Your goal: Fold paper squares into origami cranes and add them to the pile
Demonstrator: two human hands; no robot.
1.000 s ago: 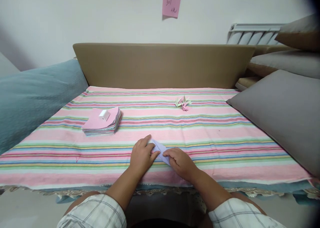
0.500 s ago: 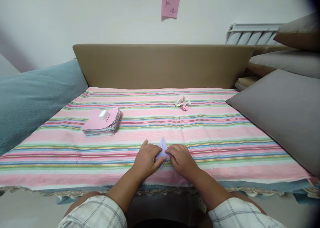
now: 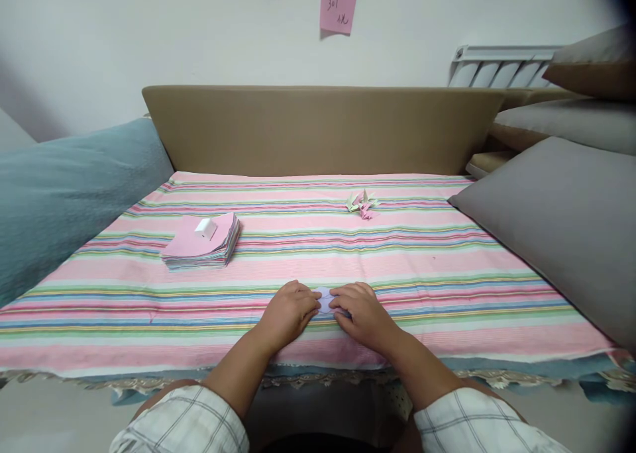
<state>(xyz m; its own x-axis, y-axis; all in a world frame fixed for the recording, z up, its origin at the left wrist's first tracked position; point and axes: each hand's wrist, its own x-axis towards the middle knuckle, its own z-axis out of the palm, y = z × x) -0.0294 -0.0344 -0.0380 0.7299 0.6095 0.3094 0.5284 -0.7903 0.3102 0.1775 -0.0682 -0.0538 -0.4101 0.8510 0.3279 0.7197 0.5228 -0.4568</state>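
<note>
A small piece of folded lavender paper (image 3: 324,301) lies on the striped cloth near the front edge, its ends covered by my fingers. My left hand (image 3: 291,308) grips its left end, thumb and fingertips closed together. On the other side, my right hand (image 3: 362,312) pinches the right end, with its fingers bent over the paper. Only the middle of the paper shows between the two hands, and a crease runs across it.
To the left sits a stack of coloured paper squares (image 3: 199,248) with a small white block (image 3: 205,228) on top. Several folded paper pieces (image 3: 363,204), green and pink, lie farther back. Grey cushions (image 3: 561,234) border the right, a blue-covered bolster (image 3: 84,195) the left.
The lavender paper has turned from lying lengthwise away from me to lying crosswise between my hands. My left hand has shifted slightly left and now holds its end.
</note>
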